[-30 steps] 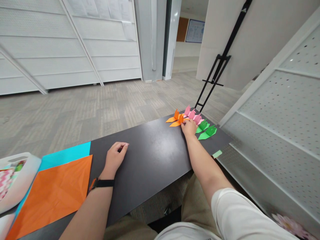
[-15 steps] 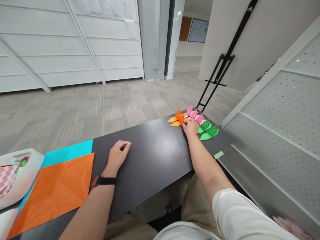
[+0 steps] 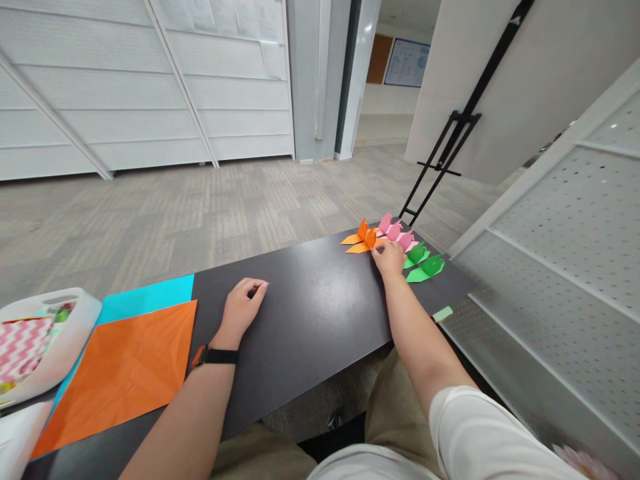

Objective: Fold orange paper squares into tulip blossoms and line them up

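Observation:
At the far right end of the dark table, my right hand reaches over a cluster of folded paper cranes. Its thumb and fingertips are closed at the right side of the nearer orange paper crane, which stands on the table. Another orange crane sits just behind it. Several pink cranes are beyond my right hand, and two green cranes lie to its right, one partly covered. My left hand rests on the table with curled fingers and nothing visible in them.
Orange paper lies over a cyan sheet on the left. A white plastic basket with patterned paper stands beside them. A perforated panel borders the table's right end; a black stand is behind.
The view has shifted slightly, so everything appears a little further right. My right hand stays at the nearer orange crane, and my left hand keeps its curled pose on the table.

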`<state>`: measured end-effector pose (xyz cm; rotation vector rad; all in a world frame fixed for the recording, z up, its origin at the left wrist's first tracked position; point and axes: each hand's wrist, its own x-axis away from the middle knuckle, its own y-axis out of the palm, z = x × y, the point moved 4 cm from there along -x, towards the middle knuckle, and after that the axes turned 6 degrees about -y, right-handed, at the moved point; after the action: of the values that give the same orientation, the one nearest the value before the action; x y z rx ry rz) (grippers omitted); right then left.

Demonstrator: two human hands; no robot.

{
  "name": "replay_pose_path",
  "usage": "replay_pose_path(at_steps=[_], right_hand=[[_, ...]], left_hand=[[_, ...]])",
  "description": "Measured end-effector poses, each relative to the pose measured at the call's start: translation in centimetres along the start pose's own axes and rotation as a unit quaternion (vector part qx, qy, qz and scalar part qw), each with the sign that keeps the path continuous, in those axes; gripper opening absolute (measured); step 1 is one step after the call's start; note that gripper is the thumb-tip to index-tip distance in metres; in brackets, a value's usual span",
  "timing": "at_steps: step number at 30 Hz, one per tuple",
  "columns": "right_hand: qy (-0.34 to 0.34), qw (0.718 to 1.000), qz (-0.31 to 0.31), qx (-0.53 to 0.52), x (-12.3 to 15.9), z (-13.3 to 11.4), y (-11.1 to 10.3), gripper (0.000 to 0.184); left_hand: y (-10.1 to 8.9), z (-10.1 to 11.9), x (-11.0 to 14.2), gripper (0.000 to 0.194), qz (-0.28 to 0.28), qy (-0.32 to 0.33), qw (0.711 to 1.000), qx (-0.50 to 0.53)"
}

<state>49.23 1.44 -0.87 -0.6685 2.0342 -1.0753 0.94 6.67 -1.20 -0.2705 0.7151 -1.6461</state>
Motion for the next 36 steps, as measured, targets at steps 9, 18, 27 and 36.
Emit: replay_pose_path(at_steps=[9, 18, 27, 36], right_hand=[[-0.148, 0.970, 0.013, -0.190, 1.8, -6.7, -4.4, 0.031], [-0.116, 0.798, -0.271, -0.525, 10.0, -22.9, 3.9, 0.060], [-0.103, 0.818, -0.226, -0.518, 11.0, -22.2, 8.3, 0.055], [-0.122, 0.854, -0.216, -0.457, 10.9, -22.3, 9.3, 0.050]], left_hand=[[-0.1, -0.4, 0.0, 0.027, 0.021, 0.007, 0.999, 0.023], [-0.5, 0.2, 0.4, 0.018, 0.036, 0.015, 0.998, 0.047], [-0.9, 0.2, 0.8, 0.018, 0.056, 0.003, 0.998, 0.034], [-4.0, 2.1, 2.1, 0.024, 0.152, 0.012, 0.988, -0.008]])
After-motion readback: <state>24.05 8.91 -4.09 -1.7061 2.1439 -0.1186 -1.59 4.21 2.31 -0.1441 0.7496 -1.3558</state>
